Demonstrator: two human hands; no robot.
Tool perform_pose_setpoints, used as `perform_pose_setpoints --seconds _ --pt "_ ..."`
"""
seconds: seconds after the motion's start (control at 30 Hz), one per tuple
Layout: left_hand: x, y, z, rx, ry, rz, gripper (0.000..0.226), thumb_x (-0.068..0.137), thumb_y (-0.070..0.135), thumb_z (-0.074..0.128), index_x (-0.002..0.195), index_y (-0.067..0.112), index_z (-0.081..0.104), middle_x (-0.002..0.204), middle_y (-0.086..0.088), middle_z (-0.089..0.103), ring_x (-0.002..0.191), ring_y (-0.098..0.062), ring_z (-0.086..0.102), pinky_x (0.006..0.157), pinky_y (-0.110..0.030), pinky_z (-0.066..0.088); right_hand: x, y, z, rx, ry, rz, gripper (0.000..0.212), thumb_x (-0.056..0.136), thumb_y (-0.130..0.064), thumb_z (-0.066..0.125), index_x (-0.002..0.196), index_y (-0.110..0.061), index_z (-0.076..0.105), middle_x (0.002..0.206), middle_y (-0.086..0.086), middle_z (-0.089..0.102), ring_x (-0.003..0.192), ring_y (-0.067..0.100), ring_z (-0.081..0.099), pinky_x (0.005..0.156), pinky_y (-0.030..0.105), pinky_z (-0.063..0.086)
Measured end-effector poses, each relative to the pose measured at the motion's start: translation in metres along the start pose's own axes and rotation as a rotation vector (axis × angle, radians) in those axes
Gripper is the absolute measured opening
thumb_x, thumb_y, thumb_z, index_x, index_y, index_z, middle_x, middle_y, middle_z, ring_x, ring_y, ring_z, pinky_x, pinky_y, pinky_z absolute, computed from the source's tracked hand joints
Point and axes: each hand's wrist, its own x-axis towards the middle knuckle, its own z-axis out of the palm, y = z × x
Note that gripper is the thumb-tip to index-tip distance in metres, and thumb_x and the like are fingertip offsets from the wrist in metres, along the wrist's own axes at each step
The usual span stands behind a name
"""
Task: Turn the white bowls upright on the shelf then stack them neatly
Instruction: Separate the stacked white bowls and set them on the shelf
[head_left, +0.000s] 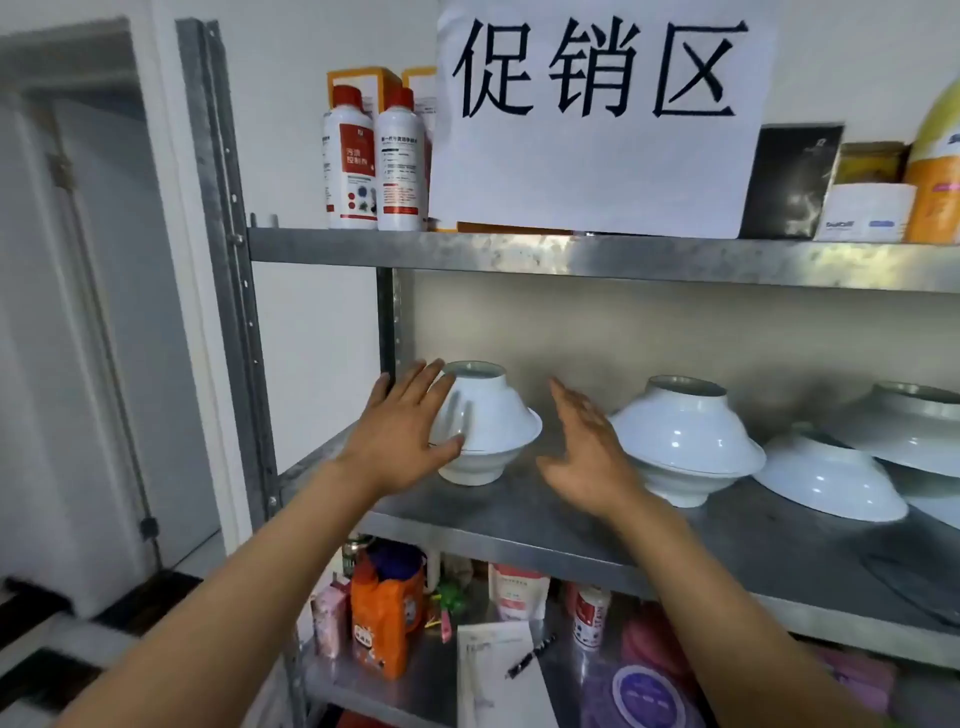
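Galvanised steel shelf (571, 525) stood against pale wall, white door frame at left. Paper sign (597, 119) with large black characters hung from upper tier beside two red-capped bottles (374, 156). Middle tier carried white bowls, several mouth-down: leftmost pair (488, 426) set rim to rim, second pair (685, 441) likewise, at least two more (831, 483) at right, partly cut off. Left hand (405, 431) lay spread, fingers against leftmost pair. Right hand (587, 447) hovered open between pairs, holding nothing.
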Motion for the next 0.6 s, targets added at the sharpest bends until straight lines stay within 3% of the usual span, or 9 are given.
perform_pose_setpoints --seconds 0.2,0.33,0.43,0.6 --pt "0.035 -0.029 0.019 -0.073 0.083 0.079 0.078 0.083 0.060 0.020 0.150 0.021 0.021 0.159 -0.003 0.020 0.146 -0.023 0.017 0.116 -0.052 0.020 0.037 -0.015 0.021 0.158 0.034 0.079 0.082 0.079 -0.008 0.055 0.151 -0.023 0.017 0.158 -0.004 0.018 0.146 0.012 0.014 0.112 0.020 0.011" --pt "0.062 -0.044 0.031 -0.182 0.121 0.124 0.066 0.088 0.047 0.021 0.142 0.016 0.040 0.146 -0.010 0.043 0.134 -0.029 0.039 0.105 -0.052 0.037 0.058 -0.018 0.034 0.241 0.148 0.153 0.078 0.075 0.001 0.049 0.147 -0.020 0.030 0.154 -0.001 0.030 0.142 0.016 0.026 0.116 0.031 0.025" --pt "0.079 -0.046 0.039 -0.240 0.087 0.163 0.060 0.090 0.047 0.023 0.135 0.018 0.049 0.136 -0.007 0.053 0.126 -0.029 0.047 0.100 -0.048 0.042 0.068 -0.017 0.039 0.240 0.182 0.186 0.075 0.077 0.002 0.048 0.147 -0.021 0.031 0.153 -0.001 0.031 0.141 0.015 0.027 0.115 0.031 0.027" --pt "0.092 -0.044 0.043 -0.276 0.048 0.181 0.043 0.093 0.044 0.036 0.119 0.020 0.061 0.118 -0.003 0.062 0.113 -0.025 0.052 0.093 -0.044 0.044 0.084 -0.004 0.042 0.206 0.171 0.209 0.074 0.080 -0.004 0.056 0.147 -0.023 0.030 0.153 -0.003 0.032 0.141 0.012 0.027 0.107 0.017 0.022"
